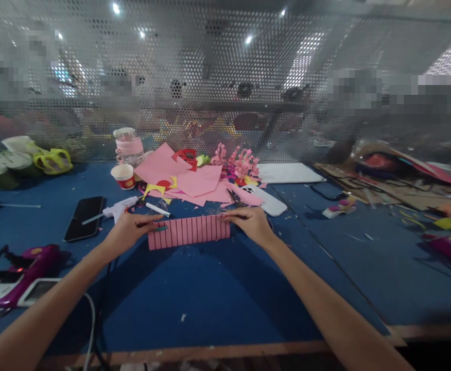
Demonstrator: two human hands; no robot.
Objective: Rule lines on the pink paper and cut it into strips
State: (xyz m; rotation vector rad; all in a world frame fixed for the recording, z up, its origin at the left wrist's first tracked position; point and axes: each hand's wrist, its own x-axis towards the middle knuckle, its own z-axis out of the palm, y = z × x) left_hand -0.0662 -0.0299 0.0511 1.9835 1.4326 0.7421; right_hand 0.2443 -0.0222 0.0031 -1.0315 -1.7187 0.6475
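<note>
Head view: a person's two bare hands pin a pink paper strip, ruled with dark parallel lines, flat on the blue surface; the left hand presses on the strip's left end, its fingers lying close together on the paper and seemingly on a thin pen-like stick, while the right hand presses the right end with fingers stretched flat and together, apparently so the strip stays taut and cannot curl; just behind the strip lies a heap of pink paper sheets and offcuts, with pink paper flowers at the heap's far side; left of the strip rest a white glue gun, a black phone and, further back, a red paper cup; a white phone lies just behind the right hand; a perforated metal screen closes the far edge.
</note>
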